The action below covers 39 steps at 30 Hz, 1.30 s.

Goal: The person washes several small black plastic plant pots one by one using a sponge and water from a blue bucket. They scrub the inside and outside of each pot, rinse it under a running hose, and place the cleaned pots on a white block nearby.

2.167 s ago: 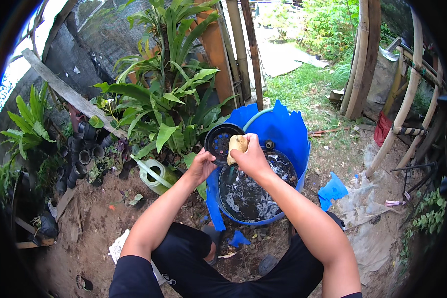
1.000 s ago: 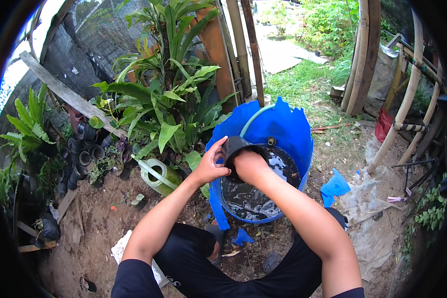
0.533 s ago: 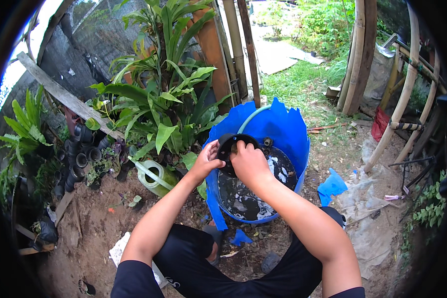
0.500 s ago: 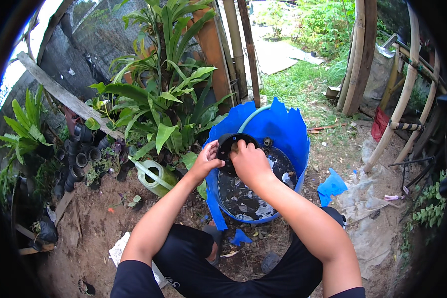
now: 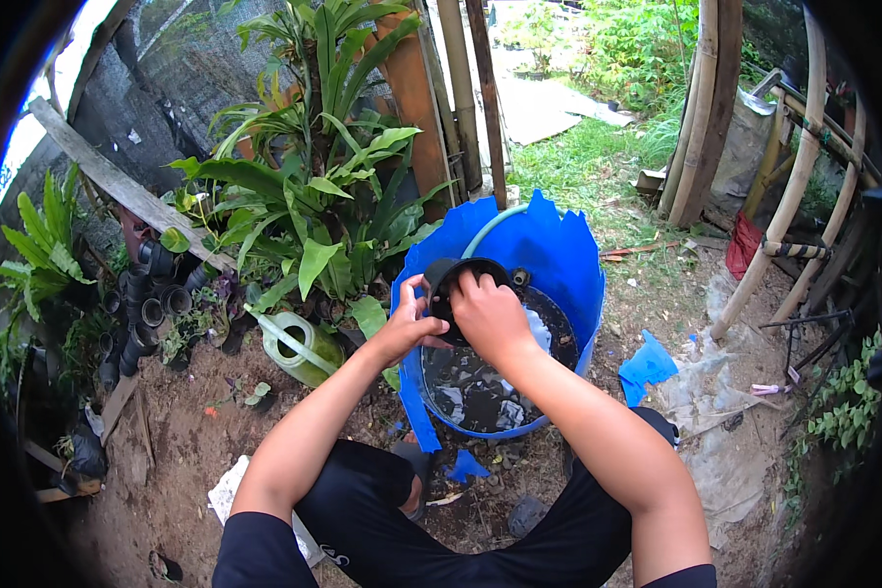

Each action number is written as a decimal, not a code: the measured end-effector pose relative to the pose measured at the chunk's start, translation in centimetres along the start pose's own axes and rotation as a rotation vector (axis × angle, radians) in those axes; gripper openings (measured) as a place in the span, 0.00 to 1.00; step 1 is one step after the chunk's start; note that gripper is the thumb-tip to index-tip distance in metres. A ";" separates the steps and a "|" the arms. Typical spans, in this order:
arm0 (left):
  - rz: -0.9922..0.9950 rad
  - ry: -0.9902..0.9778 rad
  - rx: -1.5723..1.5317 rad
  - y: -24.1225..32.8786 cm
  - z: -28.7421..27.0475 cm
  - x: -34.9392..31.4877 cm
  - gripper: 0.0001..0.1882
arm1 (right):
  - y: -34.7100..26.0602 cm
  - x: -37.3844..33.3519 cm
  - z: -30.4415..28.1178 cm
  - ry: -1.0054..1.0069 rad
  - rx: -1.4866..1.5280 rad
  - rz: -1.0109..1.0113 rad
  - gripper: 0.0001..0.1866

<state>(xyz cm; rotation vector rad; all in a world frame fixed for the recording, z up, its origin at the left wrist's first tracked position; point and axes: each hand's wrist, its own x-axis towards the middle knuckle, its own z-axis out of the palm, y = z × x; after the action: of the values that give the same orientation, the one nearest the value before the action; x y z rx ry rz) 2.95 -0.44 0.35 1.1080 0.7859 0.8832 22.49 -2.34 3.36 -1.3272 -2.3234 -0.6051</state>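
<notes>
A round black plant pot is tilted above a blue plastic tub between my knees. My left hand grips the pot's left side, thumb toward the mouth. Reaching into the pot is my right hand, its fingers bent and close together; the pot and the hand itself hide the fingertips and anything they hold. The tub has a jagged, torn rim. Dark water with shiny reflections fills its bottom. A pale green hose curves over the tub's far edge.
Left of the tub stands a pale green watering can. Several small black pots are piled farther left, beside leafy plants. A torn blue plastic piece lies right of the tub. Bamboo poles rise at the right.
The view has shifted slightly. My right hand has turned and its fingers sit differently inside the pot, while my left hand keeps its grip. Reflections on the water have changed.
</notes>
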 end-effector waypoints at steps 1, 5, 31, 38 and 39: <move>-0.004 0.020 0.068 0.1 0.2 0.1 0.54 | 0.1 0.0 0.5 0.016 -0.020 -0.014 0.12; 0.168 0.011 0.171 0.2 0.9 0.6 0.56 | 0.1 0.1 2.6 -0.037 0.024 0.032 0.10; 0.046 0.489 0.760 -4.3 -0.3 1.4 0.62 | 8.2 -1.4 -3.5 -0.232 0.532 0.315 0.20; -0.284 0.237 1.348 -7.8 3.2 0.9 0.69 | 9.6 -2.7 -3.7 -0.412 0.429 0.270 0.20; -0.315 0.163 1.414 -8.6 3.5 1.5 0.69 | 9.7 -3.0 -3.6 -0.426 0.431 0.273 0.20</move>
<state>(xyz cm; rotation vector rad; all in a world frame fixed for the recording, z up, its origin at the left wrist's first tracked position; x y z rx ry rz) 8.35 -2.22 -7.14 2.0273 1.7653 0.0148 32.78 -1.97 6.43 -1.6234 -2.3317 0.2799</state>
